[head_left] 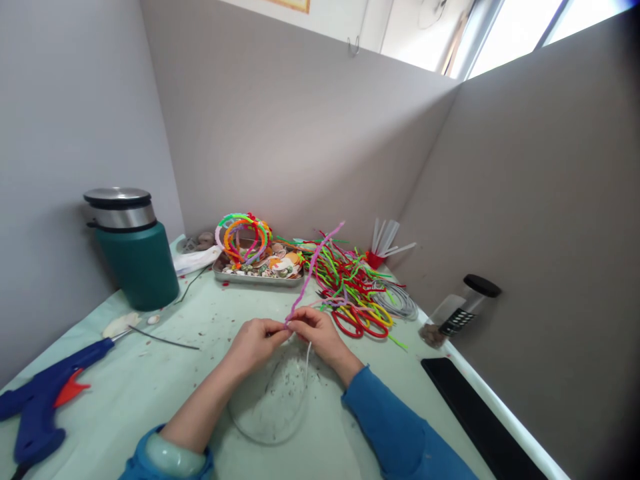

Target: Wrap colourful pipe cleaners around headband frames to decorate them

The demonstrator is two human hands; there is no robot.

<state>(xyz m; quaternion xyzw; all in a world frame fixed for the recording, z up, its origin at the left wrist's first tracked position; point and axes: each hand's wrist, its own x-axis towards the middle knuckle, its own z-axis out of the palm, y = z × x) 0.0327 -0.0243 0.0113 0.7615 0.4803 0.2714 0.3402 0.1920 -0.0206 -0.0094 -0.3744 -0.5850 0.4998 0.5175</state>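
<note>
My left hand and my right hand meet at the middle of the table, fingertips pinched together. Between them is the lower end of a purple fuzzy stem, whose free length rises up and to the right. A thin pale wire ring hangs below my fingers and seems held at the same spot; its top is hidden by the hands. Both hands are closed in a pinch, the left around the stem's end, the right right beside it.
Behind stand a metal tray with shells and fuzzy rings, and a pile of coloured stems. Red scissors lie right. A green bottle and blue glue gun are left; a black strip lies right.
</note>
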